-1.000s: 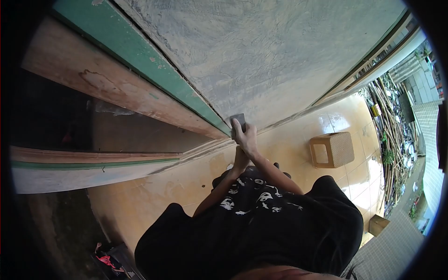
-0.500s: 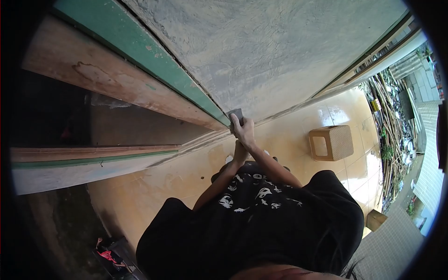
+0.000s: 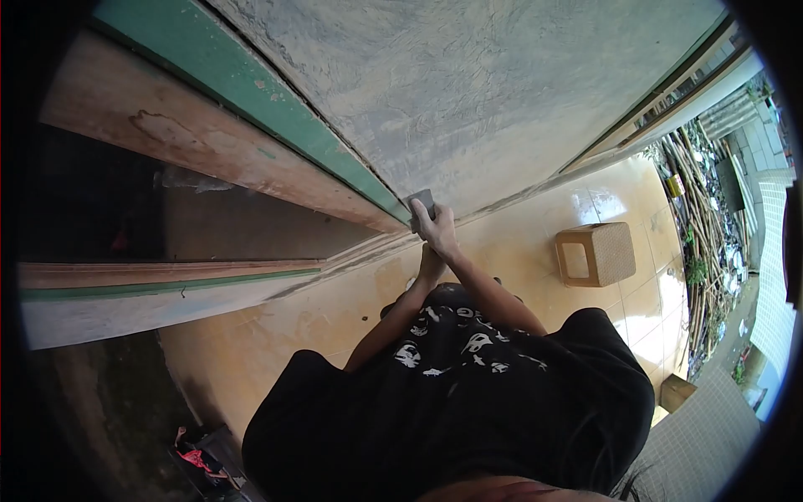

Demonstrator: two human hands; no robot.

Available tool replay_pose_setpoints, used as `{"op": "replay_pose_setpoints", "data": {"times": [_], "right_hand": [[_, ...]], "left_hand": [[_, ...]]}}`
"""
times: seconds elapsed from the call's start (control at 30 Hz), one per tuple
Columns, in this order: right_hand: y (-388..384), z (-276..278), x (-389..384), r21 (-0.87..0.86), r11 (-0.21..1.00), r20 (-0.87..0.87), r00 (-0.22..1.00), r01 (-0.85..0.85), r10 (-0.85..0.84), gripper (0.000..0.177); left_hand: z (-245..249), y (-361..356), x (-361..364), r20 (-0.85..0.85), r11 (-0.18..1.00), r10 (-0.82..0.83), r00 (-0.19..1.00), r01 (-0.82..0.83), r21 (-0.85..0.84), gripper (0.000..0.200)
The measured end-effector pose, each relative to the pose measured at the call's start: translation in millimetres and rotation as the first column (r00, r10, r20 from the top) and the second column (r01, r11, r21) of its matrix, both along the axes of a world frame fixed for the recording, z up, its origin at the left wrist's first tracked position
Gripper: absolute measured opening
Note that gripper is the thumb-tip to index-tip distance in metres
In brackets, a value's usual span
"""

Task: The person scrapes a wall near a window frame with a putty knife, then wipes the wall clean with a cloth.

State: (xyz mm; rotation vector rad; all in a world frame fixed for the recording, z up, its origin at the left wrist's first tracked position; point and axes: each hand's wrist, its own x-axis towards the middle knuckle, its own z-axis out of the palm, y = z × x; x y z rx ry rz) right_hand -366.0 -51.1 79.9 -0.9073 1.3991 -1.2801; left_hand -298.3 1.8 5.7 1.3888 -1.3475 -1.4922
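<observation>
My right hand (image 3: 438,226) grips a small dark grey block (image 3: 422,206), its thumb and fingers around it. The block lies against the lower part of the grey plastered wall (image 3: 502,100), right beside the green door frame (image 3: 293,125). My left hand (image 3: 431,263) is just below, close to the right wrist and partly behind the right forearm. Its fingers are hidden, so their shape cannot be made out.
A woven tan stool (image 3: 595,255) stands on the glossy tiled floor (image 3: 519,243) at the right. Left of the frame is a dark doorway (image 3: 242,222). Bamboo poles (image 3: 707,243) lie beyond the floor's right edge. A small box (image 3: 676,391) is at the lower right.
The block and my right hand have shifted very slightly at the foot of the wall, with the grip kept. The camera view has moved a little.
</observation>
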Motion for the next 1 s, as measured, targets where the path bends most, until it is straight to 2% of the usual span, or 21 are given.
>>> {"op": "replay_pose_setpoints", "data": {"times": [0.07, 0.13, 0.17, 0.23, 0.37, 0.43, 0.53, 0.67, 0.77, 0.87, 0.93, 1.0], "right_hand": [[1.4, -12.5, -5.0, 0.016, 0.998, 0.038, 0.998, -0.055, 0.054, 0.044], [2.1, -19.7, -8.8, 0.022, 0.984, 0.229, 0.959, -0.179, 0.17, 0.042], [2.1, -24.2, -6.2, 0.027, 0.983, 0.232, 0.958, -0.181, 0.17, 0.042], [0.0, -29.7, -1.2, 0.05, 0.986, 0.292, 0.946, -0.16, 0.139, 0.042], [2.8, -17.3, 0.6, 0.123, 0.982, 0.294, 0.95, -0.143, 0.102, 0.045], [2.0, -29.1, 1.3, 0.149, 0.976, 0.144, 0.98, -0.157, 0.136, 0.048], [0.2, -40.6, 10.6, 0.105, 0.993, 0.156, 0.987, -0.053, 0.036, 0.051], [0.9, -40.6, 9.4, 0.118, 0.992, 0.175, 0.984, -0.055, 0.034, 0.05], [1.8, -21.1, 7.6, 0.143, 0.987, 0.212, 0.976, -0.075, 0.044, 0.049], [-2.3, -21.7, 4.6, 0.174, 0.982, 0.169, 0.985, -0.074, 0.044, 0.051], [-1.3, 1.5, 0.3, 0.141, 0.987, 0.128, 0.99, -0.076, 0.058, 0.05], [-1.3, 0.7, -1.9, 0.11, 0.989, 0.122, 0.989, -0.096, 0.083, 0.05]], "left_hand": [[-10.4, -5.7, 4.0, -0.018, 0.977, -0.049, 0.999, 0.052, 0.209, 0.016], [-26.1, -9.3, 9.4, -0.042, 0.906, -0.087, 0.995, 0.096, 0.412, 0.013], [-35.7, -9.6, 11.7, -0.04, 0.904, -0.084, 0.996, 0.093, 0.418, 0.013], [-56.1, -10.4, 14.8, 0.009, 0.969, -0.06, 0.998, 0.056, 0.241, 0.026], [-62.0, -12.3, 12.1, -0.012, 0.959, -0.044, 0.999, 0.046, 0.279, 0.026], [-59.7, -4.8, 26.1, -0.024, 0.954, -0.04, 0.999, 0.045, 0.297, 0.025], [-61.9, -12.6, 9.4, -0.046, 0.95, -0.039, 0.998, 0.052, 0.309, 0.025], [-60.6, -8.5, 16.7, -0.076, 0.942, -0.029, 0.997, 0.053, 0.332, 0.025], [-58.3, -10.3, 11.5, -0.1, 0.939, -0.017, 0.995, 0.05, 0.34, 0.024], [-53.3, 4.4, 7.1, -0.133, 0.935, -0.013, 0.991, 0.059, 0.349, 0.024], [-49.1, 8.7, 6.3, -0.155, 0.932, -0.014, 0.988, 0.068, 0.355, 0.024], [-48.1, 7.6, 2.1, -0.169, 0.923, -0.006, 0.986, 0.07, 0.379, 0.023]]}}
